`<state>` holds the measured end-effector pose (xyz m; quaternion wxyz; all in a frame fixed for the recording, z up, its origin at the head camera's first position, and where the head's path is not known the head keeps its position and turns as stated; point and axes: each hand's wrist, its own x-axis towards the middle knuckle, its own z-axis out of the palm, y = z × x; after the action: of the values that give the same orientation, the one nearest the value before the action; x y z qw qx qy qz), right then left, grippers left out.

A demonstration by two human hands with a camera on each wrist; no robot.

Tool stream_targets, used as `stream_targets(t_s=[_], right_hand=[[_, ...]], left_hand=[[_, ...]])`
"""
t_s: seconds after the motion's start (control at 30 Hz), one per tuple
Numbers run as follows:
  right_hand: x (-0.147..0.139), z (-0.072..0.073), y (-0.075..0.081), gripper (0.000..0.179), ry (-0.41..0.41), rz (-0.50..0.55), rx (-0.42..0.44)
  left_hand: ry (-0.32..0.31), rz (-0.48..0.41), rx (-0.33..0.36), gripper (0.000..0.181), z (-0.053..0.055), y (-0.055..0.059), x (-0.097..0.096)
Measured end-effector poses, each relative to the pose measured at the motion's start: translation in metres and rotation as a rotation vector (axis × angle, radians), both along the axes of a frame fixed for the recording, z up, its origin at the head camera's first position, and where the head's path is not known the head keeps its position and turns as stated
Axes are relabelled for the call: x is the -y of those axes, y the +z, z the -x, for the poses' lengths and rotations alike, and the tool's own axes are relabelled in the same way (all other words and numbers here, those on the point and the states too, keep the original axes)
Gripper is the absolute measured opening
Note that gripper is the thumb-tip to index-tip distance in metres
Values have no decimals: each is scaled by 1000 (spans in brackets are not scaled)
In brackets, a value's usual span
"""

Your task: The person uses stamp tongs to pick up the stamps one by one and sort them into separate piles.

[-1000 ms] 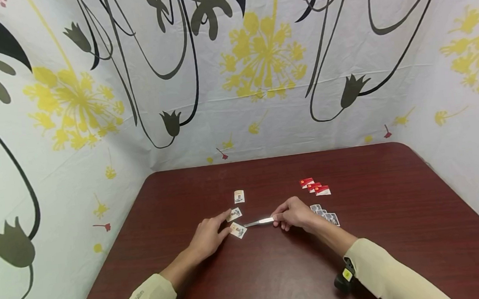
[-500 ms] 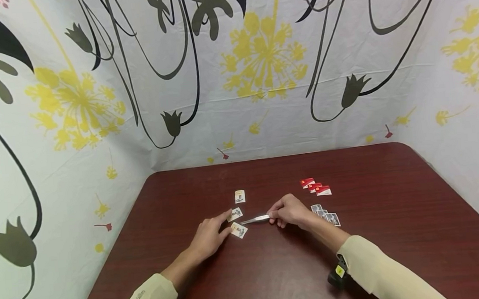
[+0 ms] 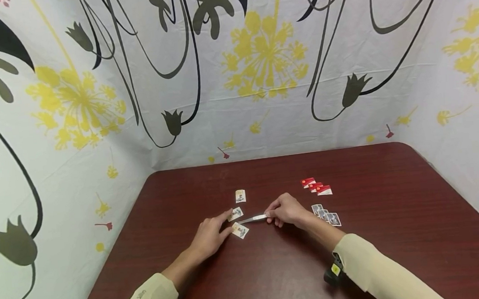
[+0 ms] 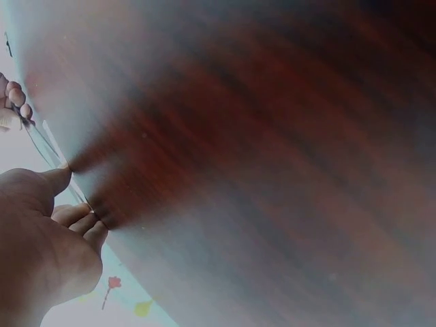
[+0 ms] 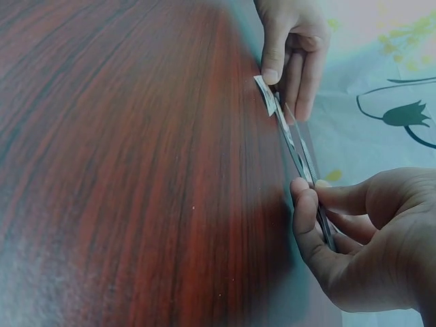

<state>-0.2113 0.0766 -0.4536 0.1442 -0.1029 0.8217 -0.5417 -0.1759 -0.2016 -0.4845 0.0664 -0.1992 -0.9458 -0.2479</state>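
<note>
My right hand (image 3: 286,209) pinches silver tweezers (image 3: 254,218) between thumb and fingers. Their two prongs stand apart in the right wrist view, pointing toward my left hand (image 3: 206,237). Three small pale stamp-like cards lie in a loose column left of centre. On the nearest card (image 3: 240,230), tilted on the table, rests my left thumb (image 5: 271,73). My left forefinger reaches to the edge of the middle card (image 3: 235,213). The tweezer tips are close by, between these two cards in the head view. The far card (image 3: 240,196) lies apart, with no hand on it.
Several red-and-white cards (image 3: 324,190) lie overlapped at the back right of the dark red table (image 3: 217,289). Nearer, beside my right wrist, is an overlapping row of grey picture cards (image 3: 333,219). A flower-printed cloth (image 3: 272,132) hangs behind the table.
My right hand has moved left and slightly away from me, bringing the tweezer tips in between the near and middle cards. The left hand stays in place on the cards.
</note>
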Motion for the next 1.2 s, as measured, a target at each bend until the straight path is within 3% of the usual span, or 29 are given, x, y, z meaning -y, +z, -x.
stream_targets(t_s=[0.57,1.0,1.2], right_hand=[[-10,0,1,12,-8,-17,-5],[-36,-1,6,16,134,7,85],[-33,-5,4,16,138,18,100]], left_hand=[[4,3,1,54,-1,3,-2],[0,11,4,55,-2,5,-2],[-6,17,3,56,-1,4,-1]])
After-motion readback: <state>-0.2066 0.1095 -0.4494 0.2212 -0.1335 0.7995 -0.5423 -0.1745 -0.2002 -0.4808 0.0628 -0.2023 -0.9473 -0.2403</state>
